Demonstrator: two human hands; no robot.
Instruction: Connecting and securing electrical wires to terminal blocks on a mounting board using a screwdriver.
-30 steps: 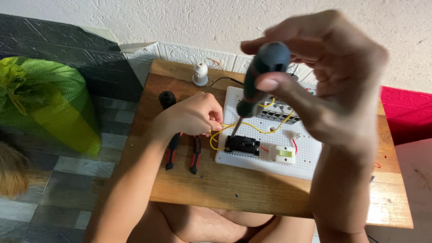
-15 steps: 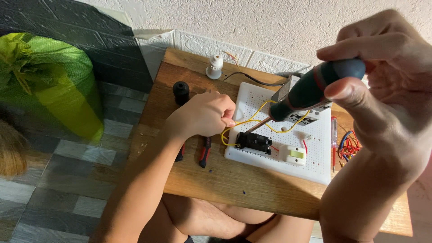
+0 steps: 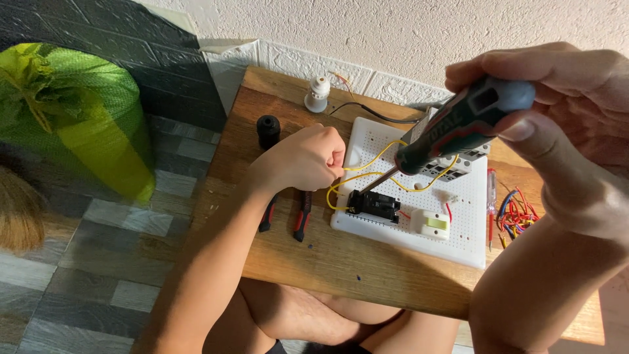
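My right hand (image 3: 563,124) grips a grey and dark screwdriver (image 3: 458,124) whose tip rests on a black component (image 3: 375,204) on the white perforated board (image 3: 472,242). My left hand (image 3: 303,159) is closed, pinching a yellow wire (image 3: 367,174) that loops across the board to the black part. A white switch block (image 3: 434,224) sits right of the black component. Grey terminal blocks (image 3: 452,165) lie partly hidden behind the screwdriver.
Red-handled pliers (image 3: 295,213) lie on the wooden table (image 3: 327,262) under my left wrist. A black knob (image 3: 268,129) and a white lamp socket (image 3: 316,95) stand at the back. Loose coloured wires (image 3: 514,211) lie right. A green sack (image 3: 78,111) stands on the floor, left.
The screwdriver's handle has swung from upright over to the right, with its tip staying at the black component. My left hand has held its pinch on the yellow wire.
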